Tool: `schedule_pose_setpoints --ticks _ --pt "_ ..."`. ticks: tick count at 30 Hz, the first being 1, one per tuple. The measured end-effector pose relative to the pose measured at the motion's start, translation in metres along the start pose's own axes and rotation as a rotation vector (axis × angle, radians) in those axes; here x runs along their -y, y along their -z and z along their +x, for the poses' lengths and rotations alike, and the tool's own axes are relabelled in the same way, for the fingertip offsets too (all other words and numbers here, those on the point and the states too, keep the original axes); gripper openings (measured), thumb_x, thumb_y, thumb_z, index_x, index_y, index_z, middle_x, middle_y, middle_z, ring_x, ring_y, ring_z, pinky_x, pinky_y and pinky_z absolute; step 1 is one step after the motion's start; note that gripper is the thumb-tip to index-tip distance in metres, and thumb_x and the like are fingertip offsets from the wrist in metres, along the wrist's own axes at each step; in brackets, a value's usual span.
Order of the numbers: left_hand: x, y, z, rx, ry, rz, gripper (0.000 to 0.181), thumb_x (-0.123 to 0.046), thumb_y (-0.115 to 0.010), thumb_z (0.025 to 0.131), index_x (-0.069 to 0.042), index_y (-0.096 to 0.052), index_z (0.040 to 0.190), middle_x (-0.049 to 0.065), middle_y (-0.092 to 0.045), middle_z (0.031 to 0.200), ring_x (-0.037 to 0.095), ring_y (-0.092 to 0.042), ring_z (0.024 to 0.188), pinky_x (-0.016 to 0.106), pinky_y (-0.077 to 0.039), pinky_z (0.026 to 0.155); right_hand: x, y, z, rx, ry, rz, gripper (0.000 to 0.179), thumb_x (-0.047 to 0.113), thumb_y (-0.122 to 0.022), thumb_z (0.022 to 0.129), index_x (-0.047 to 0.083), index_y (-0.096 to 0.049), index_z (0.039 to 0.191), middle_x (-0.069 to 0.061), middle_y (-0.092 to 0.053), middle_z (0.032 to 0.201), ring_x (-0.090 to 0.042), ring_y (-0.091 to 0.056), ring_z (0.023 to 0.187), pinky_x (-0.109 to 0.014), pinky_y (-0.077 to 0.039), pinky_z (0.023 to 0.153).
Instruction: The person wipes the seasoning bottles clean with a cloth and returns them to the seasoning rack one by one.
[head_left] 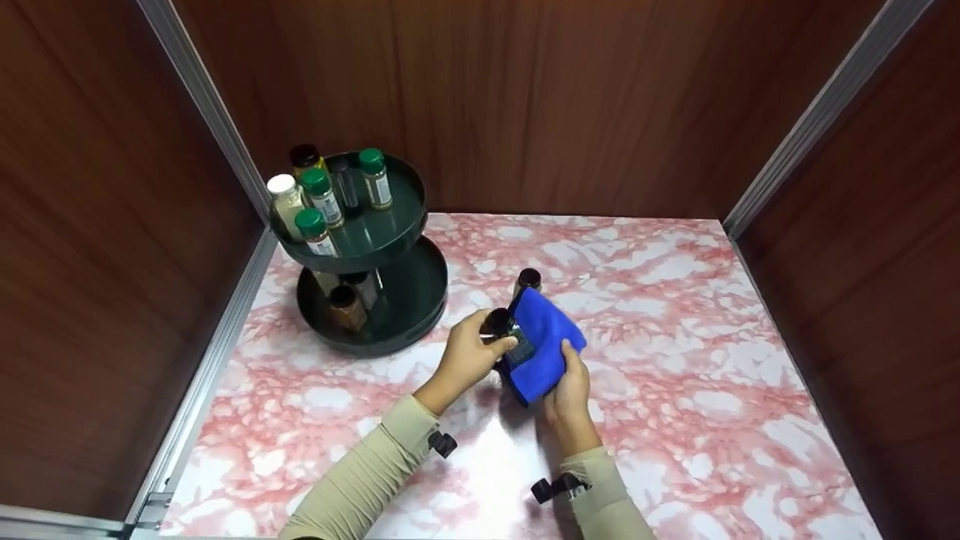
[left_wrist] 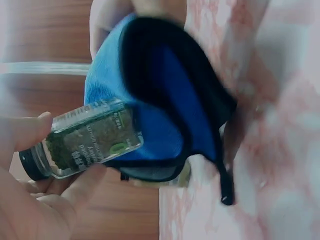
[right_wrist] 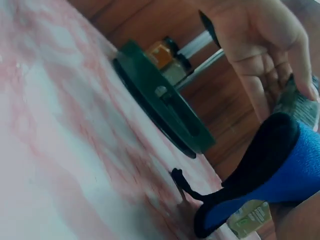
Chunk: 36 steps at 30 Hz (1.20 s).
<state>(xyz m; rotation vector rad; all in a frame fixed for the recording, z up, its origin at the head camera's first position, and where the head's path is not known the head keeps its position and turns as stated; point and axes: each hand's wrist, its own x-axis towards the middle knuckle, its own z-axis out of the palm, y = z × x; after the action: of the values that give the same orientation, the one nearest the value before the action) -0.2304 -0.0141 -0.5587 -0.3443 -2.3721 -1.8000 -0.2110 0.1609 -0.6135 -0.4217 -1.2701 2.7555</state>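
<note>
My left hand (head_left: 469, 349) grips a clear spice jar (left_wrist: 90, 137) with a black cap and dark green dried flakes inside. The jar lies tilted, its base against a blue cloth (head_left: 547, 337) with black edging. My right hand (head_left: 571, 386) holds that cloth from the right side, thumb on top and the other fingers mostly hidden behind it. In the left wrist view the cloth folds open around the jar's base, and a small black loop (left_wrist: 226, 192) hangs from its edge. Just behind the cloth stands another dark-capped jar (head_left: 529, 279), partly covered by it.
A dark green two-tier turntable (head_left: 382, 236) stands at the back left. Its upper tier carries several jars with green, white and dark caps; a brown-filled jar (head_left: 347, 309) sits below with others. Wooden panels (head_left: 480, 105) wall the marbled red-and-white table (head_left: 675, 315) on three sides.
</note>
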Motion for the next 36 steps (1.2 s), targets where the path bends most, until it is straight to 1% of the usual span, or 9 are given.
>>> schedule_pose_setpoints --ticks 4,8,14,17,19,25,28,32,36 --pt "0.001 -0.005 -0.002 -0.021 -0.028 -0.009 0.042 -0.011 -0.085 0.081 -0.006 -0.069 0.120 0.009 -0.072 0.109 0.020 -0.068 0.101 0.029 -0.059 0.086 -0.003 0.001 -0.002 0.040 -0.081 0.058 0.048 0.031 -0.040 0.110 0.001 -0.044 0.147 0.000 -0.069 0.123 -0.013 -0.065 0.115 -0.029 -0.051 0.102" --pt "0.002 -0.005 0.000 -0.031 -0.050 -0.020 0.045 -0.010 -0.085 0.082 -0.004 -0.068 0.124 0.012 -0.070 0.113 0.023 -0.069 0.104 0.030 -0.059 0.087 -0.001 0.006 -0.006 0.064 -0.124 0.040 0.047 0.028 -0.042 0.109 -0.001 -0.043 0.146 -0.003 -0.071 0.119 -0.015 -0.067 0.110 -0.031 -0.053 0.098" --pt "0.007 -0.002 0.003 -0.017 -0.029 -0.050 0.043 -0.005 -0.082 0.083 -0.004 -0.067 0.122 0.011 -0.069 0.113 0.024 -0.068 0.105 0.029 -0.058 0.089 0.007 0.016 -0.006 0.071 -0.037 -0.138 0.037 0.024 -0.051 0.106 -0.007 -0.062 0.124 -0.008 -0.077 0.099 -0.019 -0.073 0.092 -0.033 -0.059 0.084" --pt "0.008 0.000 0.003 -0.009 -0.027 -0.038 0.039 -0.004 -0.083 0.082 -0.004 -0.068 0.118 0.010 -0.070 0.110 0.024 -0.069 0.104 0.033 -0.059 0.089 0.010 0.020 -0.005 0.056 -0.007 -0.213 0.033 0.023 -0.054 0.105 -0.006 -0.069 0.112 -0.009 -0.077 0.091 -0.021 -0.074 0.083 -0.034 -0.060 0.078" --pt "0.008 0.003 0.004 -0.014 -0.037 -0.008 0.038 -0.005 -0.083 0.081 -0.004 -0.069 0.116 0.010 -0.070 0.107 0.025 -0.069 0.102 0.038 -0.059 0.089 0.012 0.021 -0.006 0.053 0.000 -0.243 0.032 0.024 -0.056 0.104 -0.005 -0.069 0.109 -0.010 -0.077 0.089 -0.021 -0.074 0.082 -0.034 -0.060 0.077" --pt "0.006 0.017 0.007 -0.059 -0.067 0.091 0.039 -0.010 -0.085 0.080 -0.003 -0.069 0.115 0.011 -0.071 0.104 0.027 -0.069 0.099 0.048 -0.058 0.087 0.016 0.021 -0.008 0.038 0.013 -0.328 0.040 0.028 -0.057 0.104 -0.009 -0.066 0.115 -0.010 -0.077 0.090 -0.022 -0.074 0.083 -0.035 -0.061 0.078" --pt "0.008 0.026 0.009 -0.086 -0.073 0.135 0.041 -0.012 -0.085 0.079 -0.003 -0.069 0.116 0.011 -0.070 0.104 0.027 -0.069 0.098 0.047 -0.059 0.084 0.018 0.021 -0.009 0.026 0.017 -0.361 0.043 0.030 -0.057 0.103 -0.010 -0.064 0.118 -0.011 -0.077 0.092 -0.022 -0.074 0.083 -0.036 -0.061 0.078" --pt "0.011 0.040 0.012 -0.126 -0.083 0.188 0.041 -0.013 -0.085 0.078 -0.004 -0.070 0.116 0.010 -0.069 0.104 0.024 -0.069 0.096 0.039 -0.059 0.082 0.018 0.023 -0.009 0.018 0.025 -0.377 0.046 0.032 -0.057 0.103 -0.009 -0.063 0.122 -0.013 -0.076 0.096 -0.026 -0.074 0.085 -0.039 -0.061 0.079" --pt "0.014 0.053 0.015 -0.165 -0.057 0.225 0.043 -0.013 -0.084 0.077 -0.004 -0.070 0.117 0.010 -0.068 0.105 0.023 -0.069 0.095 0.038 -0.058 0.083 0.019 0.024 -0.009 -0.001 0.036 -0.398 0.046 0.034 -0.058 0.102 -0.008 -0.064 0.121 -0.015 -0.076 0.096 -0.028 -0.074 0.085 -0.041 -0.061 0.078"
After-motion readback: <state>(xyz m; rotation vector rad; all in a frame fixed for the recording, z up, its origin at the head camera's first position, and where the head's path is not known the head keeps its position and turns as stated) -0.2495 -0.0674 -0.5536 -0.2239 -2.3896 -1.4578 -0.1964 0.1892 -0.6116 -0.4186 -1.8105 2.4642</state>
